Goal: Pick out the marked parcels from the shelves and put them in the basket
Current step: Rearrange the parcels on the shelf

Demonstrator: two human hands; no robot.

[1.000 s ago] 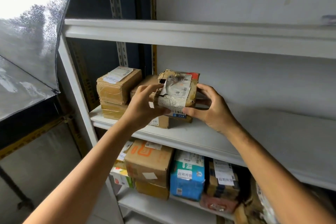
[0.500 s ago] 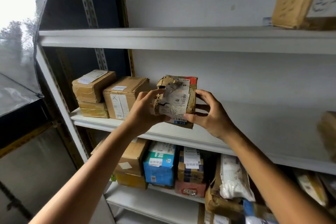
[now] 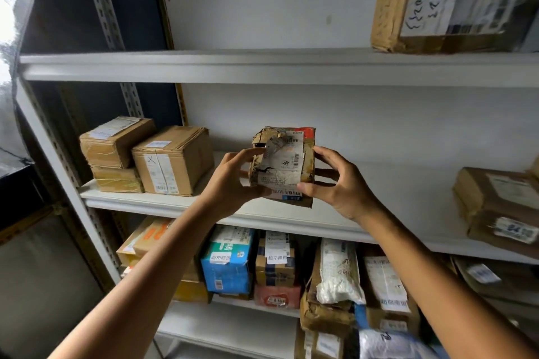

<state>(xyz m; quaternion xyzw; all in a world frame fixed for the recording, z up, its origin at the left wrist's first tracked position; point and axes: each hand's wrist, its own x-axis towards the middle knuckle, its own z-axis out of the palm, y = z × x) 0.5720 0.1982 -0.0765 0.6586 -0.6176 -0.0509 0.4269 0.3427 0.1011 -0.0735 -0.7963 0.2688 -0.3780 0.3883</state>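
Head swung right; torn parcel [image 3: 283, 168] stays held before middle shelf [image 3: 186, 204]. Left grip [image 3: 233, 182] clasps 9 o'clock edge, right grip [image 3: 339, 183] 3 o'clock edge, label [image 3: 287, 154] facing me to check mark.

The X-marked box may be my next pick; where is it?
Head view: the X-marked box stands left on the middle shelf, beside two stacked boxes, left of the torn parcel in the left hand and right hand.

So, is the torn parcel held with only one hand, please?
No, the left hand and the right hand both grip the parcel.
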